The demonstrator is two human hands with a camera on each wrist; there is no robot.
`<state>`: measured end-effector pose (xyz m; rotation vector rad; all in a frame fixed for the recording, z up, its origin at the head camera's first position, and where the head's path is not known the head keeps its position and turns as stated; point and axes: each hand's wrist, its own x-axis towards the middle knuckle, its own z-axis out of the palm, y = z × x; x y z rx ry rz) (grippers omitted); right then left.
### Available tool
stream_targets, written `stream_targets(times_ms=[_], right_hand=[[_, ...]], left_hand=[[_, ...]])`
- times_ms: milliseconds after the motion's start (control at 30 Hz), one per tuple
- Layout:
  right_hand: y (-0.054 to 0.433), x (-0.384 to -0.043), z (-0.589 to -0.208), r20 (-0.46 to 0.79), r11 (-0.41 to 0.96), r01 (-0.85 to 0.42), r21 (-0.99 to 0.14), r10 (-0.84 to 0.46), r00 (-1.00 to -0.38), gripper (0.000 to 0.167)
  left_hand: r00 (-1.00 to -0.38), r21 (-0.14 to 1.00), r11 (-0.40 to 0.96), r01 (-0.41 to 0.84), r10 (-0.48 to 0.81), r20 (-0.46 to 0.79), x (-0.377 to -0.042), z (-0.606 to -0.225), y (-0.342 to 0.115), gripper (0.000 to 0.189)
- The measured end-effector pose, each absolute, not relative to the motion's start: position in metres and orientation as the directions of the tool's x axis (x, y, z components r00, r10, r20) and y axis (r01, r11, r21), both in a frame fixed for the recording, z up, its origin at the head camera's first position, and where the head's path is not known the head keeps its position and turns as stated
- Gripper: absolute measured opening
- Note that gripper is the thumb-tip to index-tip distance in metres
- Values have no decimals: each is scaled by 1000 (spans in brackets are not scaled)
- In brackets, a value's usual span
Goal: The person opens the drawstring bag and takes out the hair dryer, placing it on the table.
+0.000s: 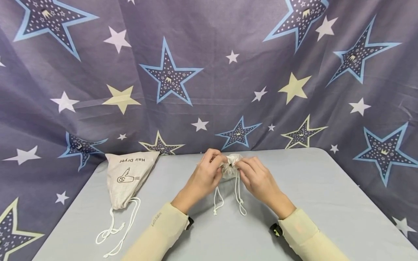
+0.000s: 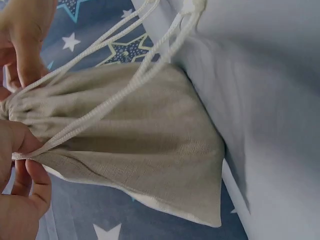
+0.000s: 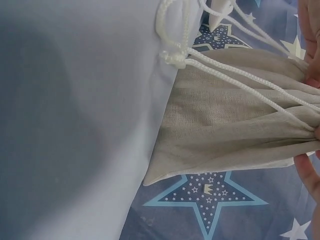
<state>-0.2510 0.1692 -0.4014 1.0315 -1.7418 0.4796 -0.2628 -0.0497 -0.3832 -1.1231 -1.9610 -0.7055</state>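
Observation:
Both hands are at the gathered neck of a beige drawstring bag (image 1: 230,172) near the table's far edge. On its left side, my left hand (image 1: 206,174) pinches the puckered fabric by the opening. My right hand (image 1: 258,177) pinches the same neck from the right, fingers close to the other hand's. The bag's mouth is drawn down to a small dark hole. White drawstrings (image 1: 239,199) with knotted ends hang from both sides. In the left wrist view the bag's cloth body (image 2: 145,120) spreads wide below the gathers. What is inside the bag is hidden.
A second drawstring bag (image 1: 130,181), printed "Hair Dryer" with a dryer drawing, lies at the table's left, its white cords (image 1: 122,232) trailing toward the front. The grey-covered table (image 1: 313,195) ends at a star-patterned curtain (image 1: 215,98) behind and on both sides.

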Motion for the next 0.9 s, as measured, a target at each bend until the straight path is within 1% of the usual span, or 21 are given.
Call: stream_targets(times_ms=[133, 267, 367, 500, 667, 900], right_hand=[[171, -251, -401, 899, 554, -816, 167, -425, -104, 25], [171, -250, -401, 897, 550, -814, 187, -433, -86, 24], [172, -250, -400, 894, 541, -820, 188, -440, -86, 24], [174, -251, -398, 889, 519, -839, 163, -446, -103, 26], [178, -251, -395, 890, 496, -860, 121, -438, -127, 27], [184, -252, -391, 876, 493, -863, 112, -459, -148, 27]], left_hand=[[-321, 41, 489, 871, 505, 801, -263, -382, -53, 37], [-290, -32, 499, 866, 553, 781, -262, -379, -58, 39], [-294, -30, 485, 874, 576, 763, -263, -377, -61, 42], [-299, -6, 453, 892, 597, 744, -264, -374, -65, 46], [-280, -6, 419, 908, 618, 735, -266, -370, -69, 49], [-261, -19, 396, 918, 640, 723, -269, -366, -75, 52]])
